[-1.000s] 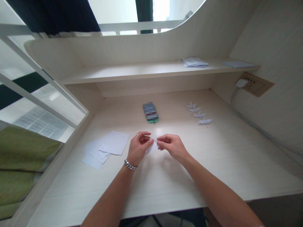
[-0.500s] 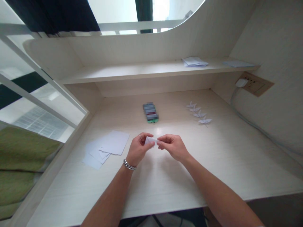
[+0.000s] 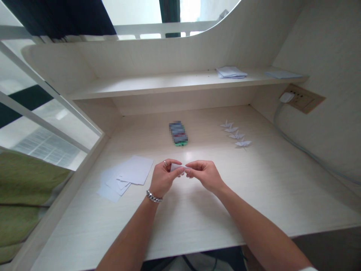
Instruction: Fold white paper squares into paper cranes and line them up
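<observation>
Between my two hands is a small folded white piece of paper [image 3: 175,166], held above the desk [image 3: 197,218]. My left hand [image 3: 165,177], with a ring and a chain bracelet, pinches its left part between thumb and fingers. My right hand [image 3: 204,174] pinches the right end, its fingertips almost meeting the left thumb. Fingers cover much of the paper, so its exact folds are hard to make out. To the left lie loose white paper sheets [image 3: 138,169], overlapping each other. Several folded paper cranes [image 3: 236,135] stand in a slanting row at the right.
A phone-like object [image 3: 178,133], blurred out, lies beyond my hands. On the shelf [image 3: 158,83] rest a paper stack [image 3: 231,72] and a flat sheet [image 3: 283,74]. A plug and cable [image 3: 296,145] run from the wall socket [image 3: 306,98] along the right side.
The folded paper has tilted, so less of its face shows. My fingertips have drawn slightly closer together. The whole view has shifted a little; the other things lie as before.
</observation>
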Motion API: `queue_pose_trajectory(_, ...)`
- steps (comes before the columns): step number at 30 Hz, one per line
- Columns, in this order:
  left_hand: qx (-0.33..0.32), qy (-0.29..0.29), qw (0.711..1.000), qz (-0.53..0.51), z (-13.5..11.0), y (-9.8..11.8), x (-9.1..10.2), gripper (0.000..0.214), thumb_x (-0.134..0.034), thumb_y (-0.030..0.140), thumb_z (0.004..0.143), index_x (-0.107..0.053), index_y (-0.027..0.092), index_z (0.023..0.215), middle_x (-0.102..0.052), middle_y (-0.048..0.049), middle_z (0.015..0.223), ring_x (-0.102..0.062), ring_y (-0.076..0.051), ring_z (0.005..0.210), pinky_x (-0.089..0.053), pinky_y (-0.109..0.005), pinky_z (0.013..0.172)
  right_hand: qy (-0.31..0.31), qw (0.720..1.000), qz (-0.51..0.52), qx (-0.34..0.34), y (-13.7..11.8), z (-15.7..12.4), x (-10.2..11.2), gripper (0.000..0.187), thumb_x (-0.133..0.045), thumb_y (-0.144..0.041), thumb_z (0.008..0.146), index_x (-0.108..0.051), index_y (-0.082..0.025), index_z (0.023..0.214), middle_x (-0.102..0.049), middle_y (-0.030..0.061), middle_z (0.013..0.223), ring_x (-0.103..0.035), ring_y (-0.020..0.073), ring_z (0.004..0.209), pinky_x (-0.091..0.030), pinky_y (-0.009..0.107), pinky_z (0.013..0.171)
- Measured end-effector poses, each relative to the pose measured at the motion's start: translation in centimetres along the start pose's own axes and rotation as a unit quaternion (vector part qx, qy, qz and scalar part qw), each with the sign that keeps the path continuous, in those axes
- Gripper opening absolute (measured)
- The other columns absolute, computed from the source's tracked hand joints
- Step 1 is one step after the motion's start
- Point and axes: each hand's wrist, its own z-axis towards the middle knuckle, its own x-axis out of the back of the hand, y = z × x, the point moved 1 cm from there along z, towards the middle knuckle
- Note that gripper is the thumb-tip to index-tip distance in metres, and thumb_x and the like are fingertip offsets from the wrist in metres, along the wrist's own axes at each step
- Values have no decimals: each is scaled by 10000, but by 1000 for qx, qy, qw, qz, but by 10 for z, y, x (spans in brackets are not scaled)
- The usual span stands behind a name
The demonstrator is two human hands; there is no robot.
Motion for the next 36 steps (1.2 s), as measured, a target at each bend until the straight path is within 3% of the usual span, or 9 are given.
queue_pose_trajectory(8, -2, 6, 1000, 20, -2, 4, -1, 282, -819, 290, 618, -676, 128, 798, -685, -26, 608, -614, -133, 535, -488, -238, 511, -9, 998, 20, -52, -4, 2, 1, 313, -812, -416, 610, -752, -146, 756, -702, 45, 628, -635, 150, 579, -531, 310, 604)
queue_pose_trajectory(17, -4, -3, 998, 64, -1, -1, 0, 255, -795, 275, 652, -684, 133, 832, -673, -16, 592, -594, -118, 518, -467, -217, 488, -2, 998, -61, 2, -2, 0, 3, 272, -776, -407, 666, -756, -158, 773, -686, 36, 629, -597, 141, 578, -476, 278, 564)
queue_pose_trajectory(25, 16, -10, 998, 55, -2, 3, -1, 238, -788, 249, 639, -685, 134, 818, -675, -12, 588, -594, -118, 504, -472, -220, 477, -25, 998, -17, -47, -2, 2, 5, 264, -778, -399, 663, -753, -154, 758, -690, 37, 620, -610, 136, 552, -494, 272, 549)
queue_pose_trajectory(36, 12, -7, 998, 65, 1, 3, 2, 216, -774, 302, 647, -712, 155, 793, -581, 37, 519, -514, -88, 466, -391, -196, 442, -25, 997, -44, -59, -6, 2, 2, 307, -765, -442, 651, -741, -145, 719, -658, 27, 579, -585, 122, 516, -487, 260, 524)
